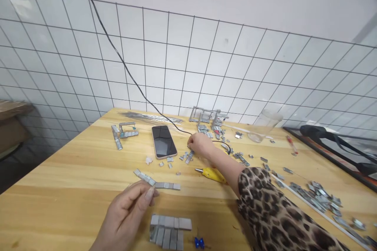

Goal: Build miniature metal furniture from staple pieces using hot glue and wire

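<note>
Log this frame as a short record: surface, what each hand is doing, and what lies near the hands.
surface: wooden table, wire grid behind
left hand: pinches the end of a metal strip lying on the table
right hand: reaches forward, fingertips on small metal pieces
near hands: phone, yellow tool, metal block stack, black cable
further right: clear cup, heap of metal clips

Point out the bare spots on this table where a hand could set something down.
Bare wood lies on the near left of the table, left of the left hand, and between the phone and metal strip. It is crowded around the right hand and the metal pieces far right.
</note>
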`<state>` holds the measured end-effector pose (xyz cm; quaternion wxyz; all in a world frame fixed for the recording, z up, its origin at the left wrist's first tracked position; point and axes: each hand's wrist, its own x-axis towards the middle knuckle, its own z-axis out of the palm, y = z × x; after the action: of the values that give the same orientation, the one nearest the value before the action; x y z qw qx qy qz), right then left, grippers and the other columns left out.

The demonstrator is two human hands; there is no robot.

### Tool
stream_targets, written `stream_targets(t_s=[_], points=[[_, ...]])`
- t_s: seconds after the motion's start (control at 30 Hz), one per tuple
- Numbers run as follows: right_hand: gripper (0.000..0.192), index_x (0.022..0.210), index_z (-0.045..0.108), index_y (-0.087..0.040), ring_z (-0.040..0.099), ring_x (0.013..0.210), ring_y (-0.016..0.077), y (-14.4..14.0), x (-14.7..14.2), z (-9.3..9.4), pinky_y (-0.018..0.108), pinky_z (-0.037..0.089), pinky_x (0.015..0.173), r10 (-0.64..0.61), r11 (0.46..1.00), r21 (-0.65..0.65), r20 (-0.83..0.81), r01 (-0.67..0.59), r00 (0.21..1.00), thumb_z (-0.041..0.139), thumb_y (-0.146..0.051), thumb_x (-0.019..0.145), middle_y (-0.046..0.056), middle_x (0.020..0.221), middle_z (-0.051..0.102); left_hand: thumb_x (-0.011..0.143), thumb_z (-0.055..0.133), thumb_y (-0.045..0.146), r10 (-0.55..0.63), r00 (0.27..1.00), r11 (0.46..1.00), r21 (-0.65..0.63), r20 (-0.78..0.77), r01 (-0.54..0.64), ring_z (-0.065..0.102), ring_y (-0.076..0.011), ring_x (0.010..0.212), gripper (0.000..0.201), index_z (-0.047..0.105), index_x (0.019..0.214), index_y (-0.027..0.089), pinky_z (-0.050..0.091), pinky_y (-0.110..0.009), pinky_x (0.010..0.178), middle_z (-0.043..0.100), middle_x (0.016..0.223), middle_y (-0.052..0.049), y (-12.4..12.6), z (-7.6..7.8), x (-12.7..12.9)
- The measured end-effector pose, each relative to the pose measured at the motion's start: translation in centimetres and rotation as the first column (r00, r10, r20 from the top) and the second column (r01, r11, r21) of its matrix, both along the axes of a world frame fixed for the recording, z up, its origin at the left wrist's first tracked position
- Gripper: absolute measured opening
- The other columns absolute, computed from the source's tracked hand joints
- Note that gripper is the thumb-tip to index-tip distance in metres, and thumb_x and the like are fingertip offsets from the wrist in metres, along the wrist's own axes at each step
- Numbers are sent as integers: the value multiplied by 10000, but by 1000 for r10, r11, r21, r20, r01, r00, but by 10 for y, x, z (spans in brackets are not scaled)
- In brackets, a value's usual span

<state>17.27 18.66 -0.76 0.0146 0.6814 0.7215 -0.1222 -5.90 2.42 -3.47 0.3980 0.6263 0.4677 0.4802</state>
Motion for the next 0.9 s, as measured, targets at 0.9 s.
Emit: stream_targets(t_s=[0.9], points=[[310,1201,574,-181,622,1012,227,0,-9,12,433,527,838,-9,998,-70,-103,1,995,594,-313,921,86,1226,597,874,558,429,45,999,999,-8,8,-45,513,-155,638,328,617,653,194,409,-199,578,547,650,5,-4,4,5]])
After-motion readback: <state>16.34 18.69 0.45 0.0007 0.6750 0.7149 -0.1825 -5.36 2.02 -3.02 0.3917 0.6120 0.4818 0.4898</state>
